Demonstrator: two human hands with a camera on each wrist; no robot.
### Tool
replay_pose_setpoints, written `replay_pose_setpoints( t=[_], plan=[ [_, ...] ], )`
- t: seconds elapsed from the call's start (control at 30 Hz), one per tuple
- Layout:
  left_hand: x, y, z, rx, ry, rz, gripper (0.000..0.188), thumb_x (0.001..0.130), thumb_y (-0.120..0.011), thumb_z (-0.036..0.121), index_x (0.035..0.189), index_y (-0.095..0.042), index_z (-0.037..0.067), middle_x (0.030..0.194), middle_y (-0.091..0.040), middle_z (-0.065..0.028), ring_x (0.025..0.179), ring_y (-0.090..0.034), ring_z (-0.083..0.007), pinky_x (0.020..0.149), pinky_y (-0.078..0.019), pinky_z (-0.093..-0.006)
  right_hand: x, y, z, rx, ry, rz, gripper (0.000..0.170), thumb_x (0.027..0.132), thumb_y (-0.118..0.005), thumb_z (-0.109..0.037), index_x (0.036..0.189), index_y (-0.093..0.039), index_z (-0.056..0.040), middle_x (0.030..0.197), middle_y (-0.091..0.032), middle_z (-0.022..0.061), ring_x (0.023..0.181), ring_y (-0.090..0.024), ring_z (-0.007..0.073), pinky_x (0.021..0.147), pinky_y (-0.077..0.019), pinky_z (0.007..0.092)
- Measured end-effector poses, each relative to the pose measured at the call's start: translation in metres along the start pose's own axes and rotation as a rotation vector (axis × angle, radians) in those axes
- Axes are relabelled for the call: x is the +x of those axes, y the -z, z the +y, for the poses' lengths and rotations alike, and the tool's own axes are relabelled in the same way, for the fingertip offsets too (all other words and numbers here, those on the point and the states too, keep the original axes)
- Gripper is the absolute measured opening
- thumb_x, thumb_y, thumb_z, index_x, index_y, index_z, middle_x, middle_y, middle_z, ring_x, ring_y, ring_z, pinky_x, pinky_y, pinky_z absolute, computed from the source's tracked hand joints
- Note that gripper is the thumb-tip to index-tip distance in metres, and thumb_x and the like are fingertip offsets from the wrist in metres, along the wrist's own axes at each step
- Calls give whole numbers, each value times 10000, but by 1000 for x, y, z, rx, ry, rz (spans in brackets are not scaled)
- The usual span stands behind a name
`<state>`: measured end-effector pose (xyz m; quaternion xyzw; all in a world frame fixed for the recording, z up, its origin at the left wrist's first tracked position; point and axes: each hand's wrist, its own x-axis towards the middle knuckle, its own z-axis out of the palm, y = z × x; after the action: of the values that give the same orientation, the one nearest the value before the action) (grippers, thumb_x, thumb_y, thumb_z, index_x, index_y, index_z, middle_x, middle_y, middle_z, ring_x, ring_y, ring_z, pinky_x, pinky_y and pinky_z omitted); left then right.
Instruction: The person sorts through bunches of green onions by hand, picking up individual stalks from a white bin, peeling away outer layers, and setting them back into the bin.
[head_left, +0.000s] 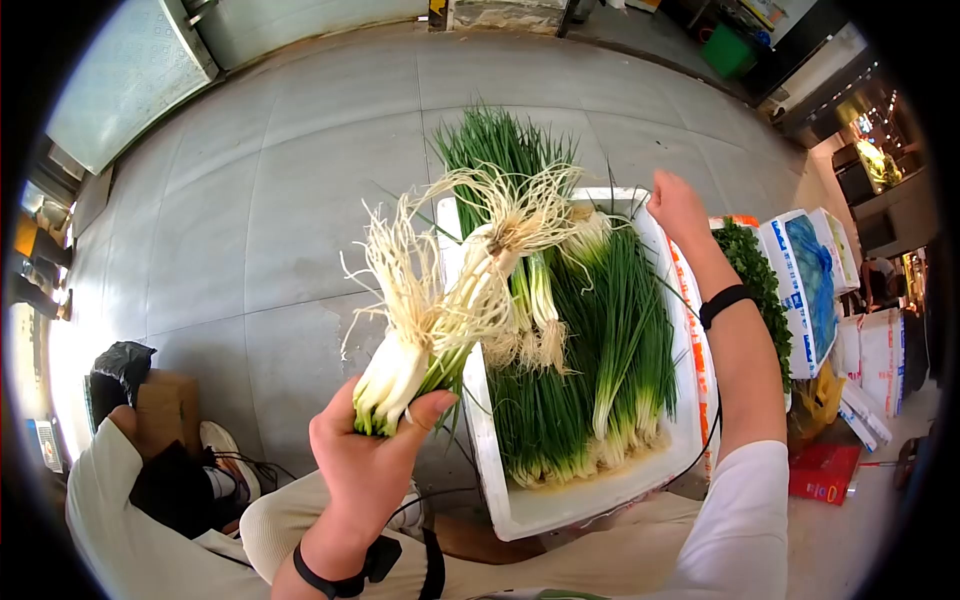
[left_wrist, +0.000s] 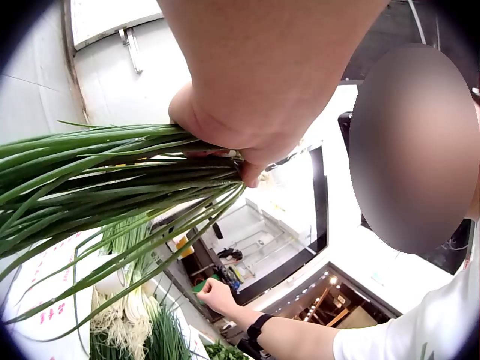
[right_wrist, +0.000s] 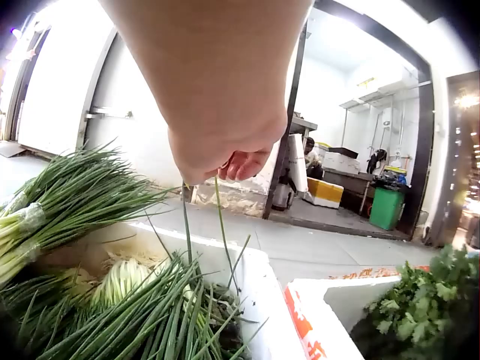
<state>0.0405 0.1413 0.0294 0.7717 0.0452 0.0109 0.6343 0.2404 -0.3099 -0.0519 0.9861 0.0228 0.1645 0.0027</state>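
Note:
My left hand (head_left: pixel 365 455) grips a bunch of scallions (head_left: pixel 395 375) around the stems, with the pale roots pointing up and away. In the left wrist view the bunch's long green leaves (left_wrist: pixel 112 180) fan out from the hand. My right hand (head_left: pixel 682 208) is raised over the far right corner of a white foam box (head_left: pixel 535 515), its fingers curled. Thin green scallion leaves (right_wrist: pixel 222 225) hang from those fingers in the right wrist view. More scallions (head_left: pixel 630 350) fill the box, and another bunch lies across its far end, green tops (head_left: pixel 500 150) outward.
Right of the box stands a second foam box with leafy green herbs (head_left: pixel 750 265). Beyond it are a box with blue plastic (head_left: pixel 812 265) and a red bag (head_left: pixel 825 473). A cardboard box (head_left: pixel 168 412) sits on the tiled floor (head_left: pixel 330 180) at left. A green bin (right_wrist: pixel 387 208) stands in the doorway.

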Motion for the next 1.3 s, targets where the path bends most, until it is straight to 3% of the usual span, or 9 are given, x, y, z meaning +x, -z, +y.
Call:
replay_pose_setpoints(
  t=[0.2, 0.3, 0.47, 0.57, 1.0, 1.3],
  plan=[
    [0, 2, -3, 17, -16, -1, 269, 781, -786, -41, 1028, -680, -57, 812, -687, -35, 698, -588, -49, 631, -470, -186, 7, 9, 7, 85, -38, 14, 124, 789, -582, -62, 853, -481, -27, 832, -590, 171, 824, -584, 388, 674, -472, 491],
    [-1, 3, -3, 5, -23, 6, 270, 781, -787, -40, 1027, -679, -58, 806, -685, -34, 690, -584, -48, 623, -468, -185, 4, 21, 4, 131, 16, 115, 131, 775, -582, -57, 837, -469, -28, 807, -572, 156, 785, -571, 377, 656, -471, 483],
    [-3, 3, -2, -18, -26, 14, 268, 780, -789, -38, 1023, -678, -58, 797, -681, -30, 678, -577, -46, 613, -463, -186, -14, 26, 2, -41, 338, 249, 138, 715, -587, -21, 788, -472, -41, 777, -532, 123, 778, -557, 325, 650, -484, 433],
    [-4, 3, -2, 10, -46, -4, 266, 779, -791, -37, 1018, -678, -58, 788, -677, -26, 669, -569, -43, 606, -454, -183, -22, 27, -1, -59, 388, 260, 145, 694, -590, -10, 787, -485, -47, 797, -538, 107, 806, -559, 299, 664, -500, 412],
    [-5, 0, -1, -13, -36, 10, 264, 782, -782, -53, 1024, -676, -62, 807, -681, -33, 691, -585, -53, 626, -469, -187, -26, 33, 6, -113, 421, 230, 164, 693, -609, -17, 796, -488, -60, 822, -536, 81, 839, -555, 277, 697, -521, 393],
    [-6, 4, -5, 38, -51, -8, 266, 782, -784, -47, 1025, -676, -59, 812, -682, -33, 690, -578, -47, 618, -453, -181, -30, 8, 12, -122, 385, 169, 166, 705, -621, -37, 812, -496, -60, 826, -539, 78, 867, -557, 274, 715, -518, 390]
  ],
)
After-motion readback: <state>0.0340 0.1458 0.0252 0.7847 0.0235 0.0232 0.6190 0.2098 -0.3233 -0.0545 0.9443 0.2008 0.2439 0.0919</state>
